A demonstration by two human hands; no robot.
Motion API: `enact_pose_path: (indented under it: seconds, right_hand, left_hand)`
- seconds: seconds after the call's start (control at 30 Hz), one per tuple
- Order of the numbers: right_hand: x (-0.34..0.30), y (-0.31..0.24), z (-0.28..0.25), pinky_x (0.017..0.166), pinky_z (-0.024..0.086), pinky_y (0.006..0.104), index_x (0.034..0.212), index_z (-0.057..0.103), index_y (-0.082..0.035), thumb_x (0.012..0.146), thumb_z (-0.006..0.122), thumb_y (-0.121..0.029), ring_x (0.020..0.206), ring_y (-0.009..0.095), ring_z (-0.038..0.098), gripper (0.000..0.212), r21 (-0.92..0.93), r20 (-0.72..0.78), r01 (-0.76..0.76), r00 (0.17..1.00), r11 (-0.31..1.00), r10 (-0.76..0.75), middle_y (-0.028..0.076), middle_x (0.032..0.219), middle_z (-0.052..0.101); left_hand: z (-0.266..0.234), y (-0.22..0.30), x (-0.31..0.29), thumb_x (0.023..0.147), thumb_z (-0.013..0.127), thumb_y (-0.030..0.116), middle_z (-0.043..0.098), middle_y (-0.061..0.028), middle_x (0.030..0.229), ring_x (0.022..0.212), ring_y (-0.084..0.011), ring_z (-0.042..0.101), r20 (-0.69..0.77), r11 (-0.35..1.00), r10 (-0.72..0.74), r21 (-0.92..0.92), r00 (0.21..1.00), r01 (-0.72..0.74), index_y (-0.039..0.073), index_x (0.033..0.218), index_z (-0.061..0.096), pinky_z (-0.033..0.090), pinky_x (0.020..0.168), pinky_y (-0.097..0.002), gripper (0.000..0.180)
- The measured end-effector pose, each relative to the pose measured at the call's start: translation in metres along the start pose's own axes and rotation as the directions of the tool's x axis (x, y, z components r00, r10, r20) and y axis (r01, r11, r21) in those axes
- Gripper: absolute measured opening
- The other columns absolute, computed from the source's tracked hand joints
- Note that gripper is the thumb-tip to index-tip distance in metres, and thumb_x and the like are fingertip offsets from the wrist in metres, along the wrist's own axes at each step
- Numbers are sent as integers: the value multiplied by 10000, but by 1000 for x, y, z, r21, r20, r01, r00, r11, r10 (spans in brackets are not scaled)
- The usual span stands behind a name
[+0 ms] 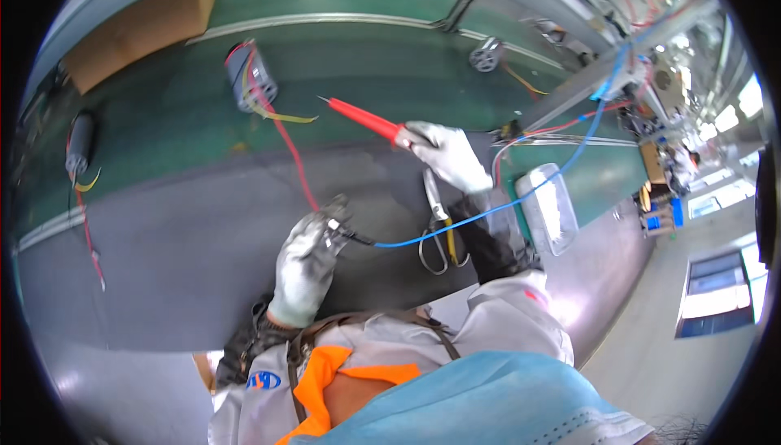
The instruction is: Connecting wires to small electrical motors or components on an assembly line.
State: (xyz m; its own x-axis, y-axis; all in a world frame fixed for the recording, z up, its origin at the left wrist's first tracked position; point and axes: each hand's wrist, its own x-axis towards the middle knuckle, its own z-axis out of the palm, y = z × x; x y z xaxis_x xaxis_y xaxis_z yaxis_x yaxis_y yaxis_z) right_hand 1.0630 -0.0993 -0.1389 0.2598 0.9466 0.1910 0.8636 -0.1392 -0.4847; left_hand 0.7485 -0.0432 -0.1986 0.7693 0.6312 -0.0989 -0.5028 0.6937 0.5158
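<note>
My right hand point(447, 156), in a pale work glove, is closed round a red test probe point(366, 119). The probe's thin metal tip points up and left, near a grey cylindrical motor point(254, 79) with red and yellow wires. My gloved left hand point(305, 262) is closed on a dark-ended connector point(348, 235) at the end of a blue cable point(455, 224). The motor's red wire point(297, 160) runs down to the same fingers; their exact grip on it is hidden. Scissors point(436, 201) lie between my hands, partly behind the blue cable.
Another motor point(80, 144) with trailing wires lies at the far left. A third motor point(486, 54) sits farther back on the green belt point(358, 46). A clear plastic tray point(549, 209) stands right of my right forearm. A cardboard box point(146, 30) is at the back left.
</note>
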Motion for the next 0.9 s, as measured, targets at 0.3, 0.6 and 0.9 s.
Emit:
enact_pose_path:
  seconds: [0.3, 0.6, 0.9]
  right_hand:
    - [-144, 27, -33, 876, 540, 449, 1424, 525, -81, 828, 747, -169, 1012, 406, 674, 642, -495, -81, -324, 941, 807, 328, 224, 1144, 690]
    - [-85, -78, 25, 902, 531, 393, 1398, 533, 15, 894, 707, -297, 1028, 262, 682, 617, 572, 278, 255, 834, 780, -476, 186, 1216, 680]
    - [-93, 5, -5, 821, 542, 291, 1344, 600, 9, 939, 670, -206, 921, 137, 697, 464, 320, -43, -533, 818, 783, 574, 167, 1151, 722]
  left_hand:
    - [6, -5, 17, 1072, 483, 311, 580, -151, 1391, 1211, -232, 588, 17, 989, -127, 72, 992, 126, 32, 1215, 630, 458, 991, -392, 346]
    - [0, 34, 17, 1076, 521, 255, 692, -5, 829, 732, -36, 552, -89, 515, 220, 856, 971, -39, 15, 1221, 676, 398, 583, -226, 320]
    - [-50, 130, -11, 876, 704, 161, 629, -174, 1205, 1070, -352, 636, 554, -852, 508, 433, 659, 292, 20, 1245, 636, 511, 949, -484, 400]
